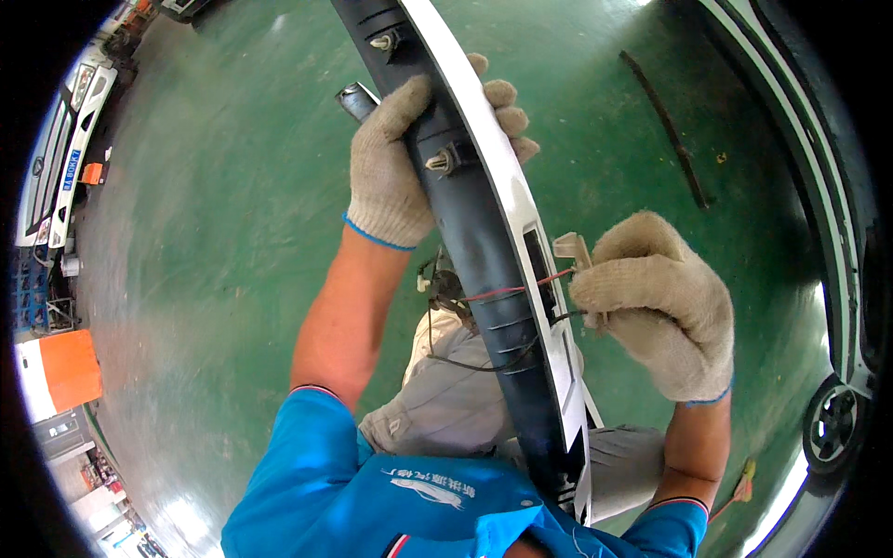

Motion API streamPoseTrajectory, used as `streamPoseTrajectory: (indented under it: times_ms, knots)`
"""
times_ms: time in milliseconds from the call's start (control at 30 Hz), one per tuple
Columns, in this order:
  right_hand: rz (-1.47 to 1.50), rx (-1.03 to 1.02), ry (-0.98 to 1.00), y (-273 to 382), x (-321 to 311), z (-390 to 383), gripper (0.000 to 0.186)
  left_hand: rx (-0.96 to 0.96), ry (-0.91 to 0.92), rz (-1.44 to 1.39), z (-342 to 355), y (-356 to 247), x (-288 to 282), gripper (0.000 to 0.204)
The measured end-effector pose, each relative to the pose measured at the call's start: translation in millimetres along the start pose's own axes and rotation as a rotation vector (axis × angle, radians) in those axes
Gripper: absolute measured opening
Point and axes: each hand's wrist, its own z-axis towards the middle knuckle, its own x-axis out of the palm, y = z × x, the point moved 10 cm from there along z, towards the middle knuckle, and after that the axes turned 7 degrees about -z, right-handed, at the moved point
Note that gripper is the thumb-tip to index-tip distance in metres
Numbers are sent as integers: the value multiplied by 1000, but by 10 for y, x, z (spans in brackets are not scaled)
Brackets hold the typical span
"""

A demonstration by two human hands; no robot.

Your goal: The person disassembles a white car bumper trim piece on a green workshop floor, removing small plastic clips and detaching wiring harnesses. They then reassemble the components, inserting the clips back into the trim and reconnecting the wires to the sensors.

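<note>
A long, slightly curved car trim strip (472, 219), black on its inner face and white along its outer edge, runs from the top of the view down to my lap. My gloved left hand (389, 167) is closed around its upper part, thumb on the black side and fingertips past the white edge. Two pale clips (439, 162) stand out of the black face near that hand. Beside a slot in the white edge, my gloved right hand (662, 302) pinches a small pale plastic piece (569, 248). A red wire (498, 293) and a black wire (465, 367) pass through the slot toward it.
Along the right stands a vehicle with a wheel (831, 423). A dark narrow strip (665, 126) lies on the green floor (214, 232). At the left are a white vehicle front (79, 153) and an orange-and-white box (70, 365). A small yellow-and-red object (744, 484) lies at lower right.
</note>
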Motion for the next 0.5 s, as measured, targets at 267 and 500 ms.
streamPoseTrajectory:
  times_ms: [267,500]
  knots:
    - [9,175,-57,-114,14,-29,48,-24,18,-78,54,40,22,51]
    - [-123,252,-142,-192,43,-53,54,-25,-37,57,-4,62,59,54]
